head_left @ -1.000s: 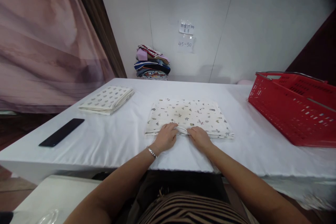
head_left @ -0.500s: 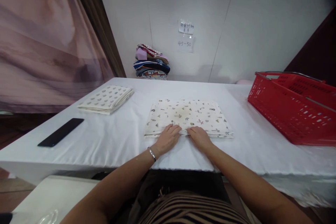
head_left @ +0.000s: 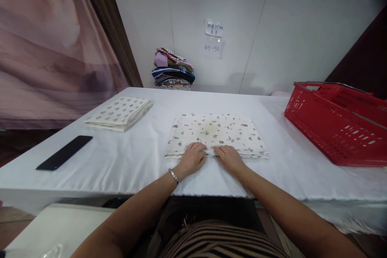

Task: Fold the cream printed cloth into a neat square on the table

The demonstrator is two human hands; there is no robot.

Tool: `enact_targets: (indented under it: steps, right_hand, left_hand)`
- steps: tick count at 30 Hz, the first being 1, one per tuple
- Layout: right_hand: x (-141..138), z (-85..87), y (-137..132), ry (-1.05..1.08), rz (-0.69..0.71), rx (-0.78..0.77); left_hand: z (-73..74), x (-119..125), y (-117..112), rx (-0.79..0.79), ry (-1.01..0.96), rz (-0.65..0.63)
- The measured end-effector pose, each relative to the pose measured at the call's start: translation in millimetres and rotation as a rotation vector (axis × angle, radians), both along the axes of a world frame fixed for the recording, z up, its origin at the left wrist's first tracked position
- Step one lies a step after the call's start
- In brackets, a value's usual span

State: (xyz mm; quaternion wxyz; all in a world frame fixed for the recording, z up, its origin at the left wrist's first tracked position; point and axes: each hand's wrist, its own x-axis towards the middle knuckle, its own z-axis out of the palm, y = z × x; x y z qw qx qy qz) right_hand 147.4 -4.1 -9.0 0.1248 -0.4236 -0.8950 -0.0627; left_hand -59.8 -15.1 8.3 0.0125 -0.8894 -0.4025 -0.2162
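A folded white cloth printed with small plants and animals lies flat on the table in front of me. My left hand is at the middle of its near edge, fingers over the top and closed on the layers. Close beside it, my right hand grips the same edge with bent fingers. Between the two hands a short stretch of stacked folds shows. Both thumbs are mostly hidden. A metal bracelet circles my left wrist.
Another folded cloth with grey hearts lies at the left, behind a black flat slab. A red basket stands at the right. Several folded fabrics are stacked against the back wall. The white-covered table ends just before my body.
My hands have drawn slightly apart along the near edge, the left one shifting a little left. The cloth stays in place; the whole view has shifted slightly.
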Motion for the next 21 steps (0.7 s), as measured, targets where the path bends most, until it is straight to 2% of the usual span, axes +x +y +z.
enact_targets:
  steps: [7, 10, 21]
  right_hand:
    - [5.6, -0.7, -6.4, 0.149, 0.101, 0.154]
    - [6.4, -1.5, -7.1, 0.148, 0.151, 0.169]
    - [0.1, -2.7, -1.1, 0.083, 0.126, 0.176]
  left_hand:
    - [-1.7, -1.2, 2.4, -0.025, -0.048, 0.002]
    - [-2.5, -1.3, 3.4, -0.031, -0.057, 0.002]
    - [-5.9, -3.8, 4.7, 0.008, -0.061, -0.049]
